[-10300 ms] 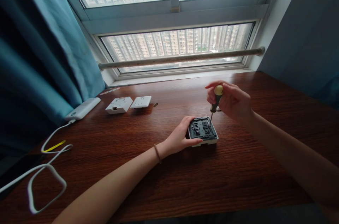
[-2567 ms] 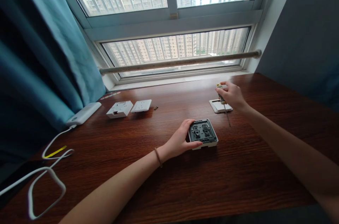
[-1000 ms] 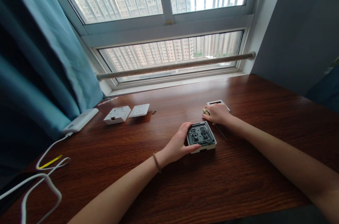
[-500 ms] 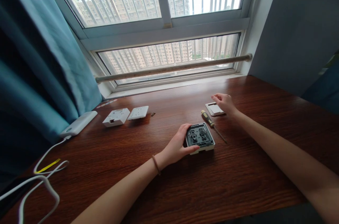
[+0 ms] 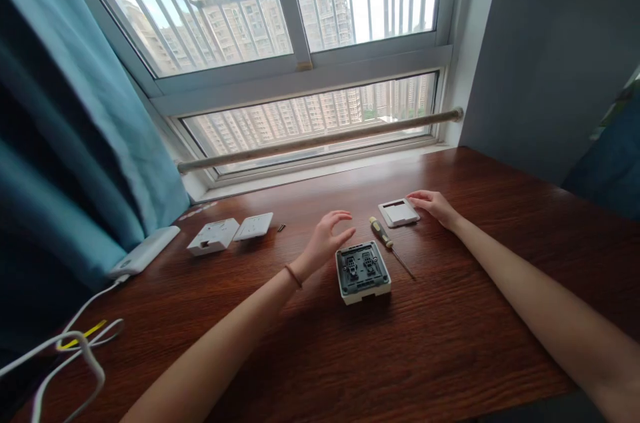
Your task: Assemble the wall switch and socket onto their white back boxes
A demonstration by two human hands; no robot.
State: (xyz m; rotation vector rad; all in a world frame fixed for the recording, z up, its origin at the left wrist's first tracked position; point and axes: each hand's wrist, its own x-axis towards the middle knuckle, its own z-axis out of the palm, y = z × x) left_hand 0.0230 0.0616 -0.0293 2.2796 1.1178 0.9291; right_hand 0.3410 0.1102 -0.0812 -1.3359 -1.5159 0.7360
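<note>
A square switch module [image 5: 363, 270] lies with its dark inner side up on the wooden desk [image 5: 450, 343]. My left hand [image 5: 326, 238] hovers just behind and to the left of it, fingers curled apart and holding nothing. A small screwdriver [image 5: 384, 236] with a yellow and black handle lies on the desk to the right of the module. My right hand [image 5: 434, 204] rests with its fingertips at the right edge of a white cover plate [image 5: 399, 212], fingers stretched out.
A white box-shaped part [image 5: 213, 236], a white socket plate [image 5: 255, 226] and a small screw [image 5: 281, 228] lie at the back left. A white power bank [image 5: 145, 250] with its cable [image 5: 70, 343] sits by the blue curtain [image 5: 75, 143]. The window sill lies behind the desk.
My left hand has let go of the switch module and lifted off it. My right hand put the screwdriver down about a second ago and now reaches the cover plate's right edge.
</note>
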